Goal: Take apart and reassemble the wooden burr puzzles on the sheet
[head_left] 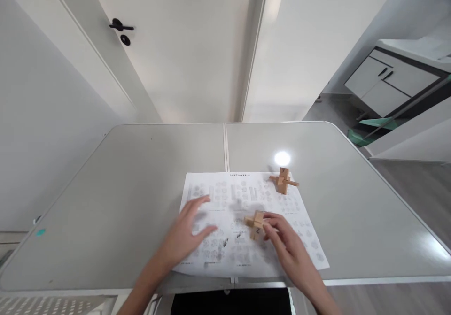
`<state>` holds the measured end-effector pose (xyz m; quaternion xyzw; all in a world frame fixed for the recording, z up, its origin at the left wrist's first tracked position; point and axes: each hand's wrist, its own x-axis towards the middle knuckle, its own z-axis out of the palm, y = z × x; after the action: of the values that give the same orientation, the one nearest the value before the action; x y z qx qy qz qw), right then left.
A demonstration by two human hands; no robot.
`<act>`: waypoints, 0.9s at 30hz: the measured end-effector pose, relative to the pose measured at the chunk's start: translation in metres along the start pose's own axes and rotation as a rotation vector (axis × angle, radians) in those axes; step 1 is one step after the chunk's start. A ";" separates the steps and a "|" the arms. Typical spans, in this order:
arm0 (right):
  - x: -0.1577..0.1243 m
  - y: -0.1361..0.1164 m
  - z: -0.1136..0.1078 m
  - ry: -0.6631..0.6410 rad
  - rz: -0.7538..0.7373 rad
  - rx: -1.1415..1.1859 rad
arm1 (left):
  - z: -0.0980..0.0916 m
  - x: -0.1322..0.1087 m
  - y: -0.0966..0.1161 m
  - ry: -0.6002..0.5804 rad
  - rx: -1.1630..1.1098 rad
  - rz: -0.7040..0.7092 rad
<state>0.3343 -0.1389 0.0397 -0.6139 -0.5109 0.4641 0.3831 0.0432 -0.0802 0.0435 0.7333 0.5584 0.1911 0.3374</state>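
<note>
Pale grey tabletop [105, 202], split by a seam [226, 146], fills the lower view, with a printed sheet [225, 218] spread near its close edge. On that sheet's middle, or just above it (I can't tell which), is the near wooden block [258, 221], a cross-like cluster bearing what looks like a 7. No single long axis stands out: one stub points left, the numbered one toward the person. Its right side meets the right hand [291, 247], which pinches it between thumb and fingers and is plainly the nearer. Well apart, across a gap of paper to the left, the left hand [185, 233] has thumb and fingers spread, holding nothing, its opening turned toward the block. Farther out, up and to the right, a second wooden block [283, 181] marked 3 stands by the sheet's far right corner.
</note>
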 end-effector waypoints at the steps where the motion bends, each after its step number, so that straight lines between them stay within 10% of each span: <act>1: 0.002 0.007 -0.008 0.086 -0.012 -0.068 | -0.005 0.005 -0.015 0.098 0.049 -0.034; 9: 0.023 0.047 -0.058 0.448 -0.002 -0.379 | -0.033 0.033 -0.094 0.455 0.252 -0.035; 27: 0.000 0.083 -0.057 0.449 0.121 -0.346 | -0.016 -0.017 -0.085 0.190 0.515 0.079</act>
<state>0.4114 -0.1543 -0.0228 -0.7868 -0.4472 0.2448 0.3479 -0.0316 -0.0791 -0.0038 0.7950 0.5887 0.1240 0.0784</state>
